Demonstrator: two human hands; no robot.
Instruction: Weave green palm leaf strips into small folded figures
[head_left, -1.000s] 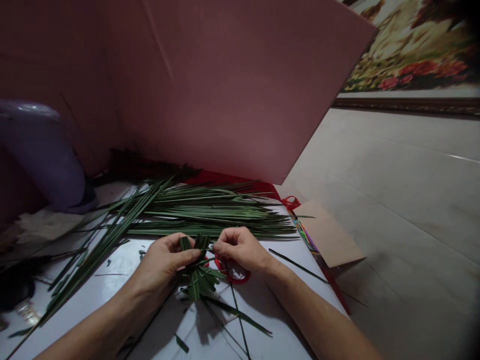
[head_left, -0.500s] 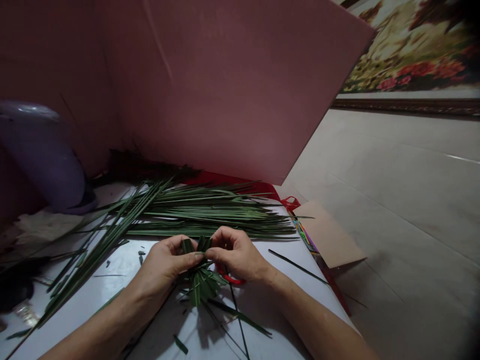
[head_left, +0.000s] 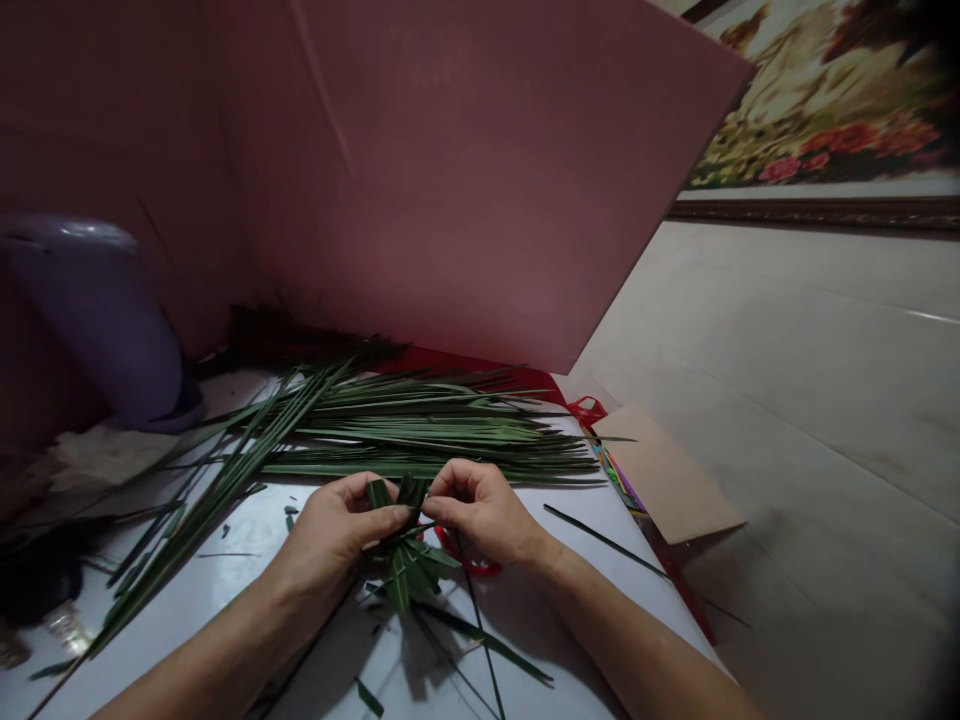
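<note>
Near the front middle of the white table, my left hand [head_left: 339, 522] pinches a small woven figure of green palm leaf [head_left: 405, 575] between thumb and fingers. Folded loops stick up at its top, and pointed leaf ends fan out below. On its right side, my right hand [head_left: 480, 508] has thumb and forefinger pinched together at the leaf loops; whatever thin piece is between the fingertips is too small to make out. Beneath the right hand shows a red loop handle [head_left: 484, 569], probably of scissors, mostly hidden.
Long green leaf strips [head_left: 435, 430] lie in a wide pile behind my hands and down the left. A purple plastic container [head_left: 112, 320] stands far left. Leaf scraps are scattered about the table [head_left: 585, 600]. A brown cardboard sheet [head_left: 667, 475] lies beyond its right edge.
My right fingertips have moved slightly right, away from the left thumb. The left hand keeps its grip on the woven leaf. The whole view has shifted a little.
</note>
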